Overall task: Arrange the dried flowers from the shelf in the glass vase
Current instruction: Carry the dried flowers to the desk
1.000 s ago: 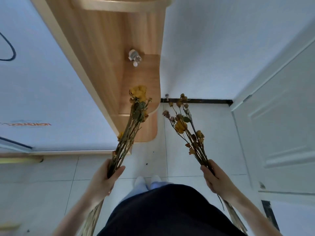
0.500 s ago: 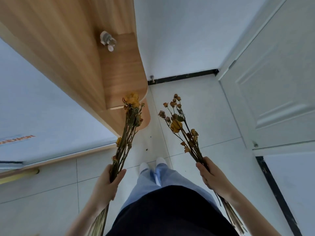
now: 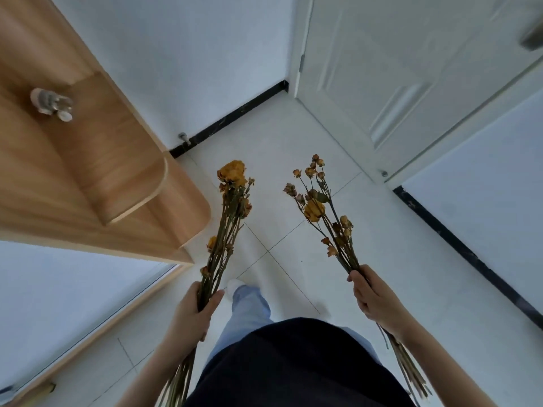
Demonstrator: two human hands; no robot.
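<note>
Pale tiled floor point(image 3: 367, 274) fills the frame, wooden shelf point(image 3: 102, 186) upper left. Lower centre, left hand point(image 3: 191, 315) curls round the left bunch point(image 3: 232, 174) of dried flowers, right hand point(image 3: 373, 298) round the right bunch point(image 3: 314, 210), heads up. No vase in view; best carried upright, gripped gently, clear of the shelf corner.

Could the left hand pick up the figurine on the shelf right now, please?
Probably not: the left hand grips a flower bunch, so it is full, though nothing stands around the figurine on the shelf.

No readable text, labels, numbers or signs anywhere.
</note>
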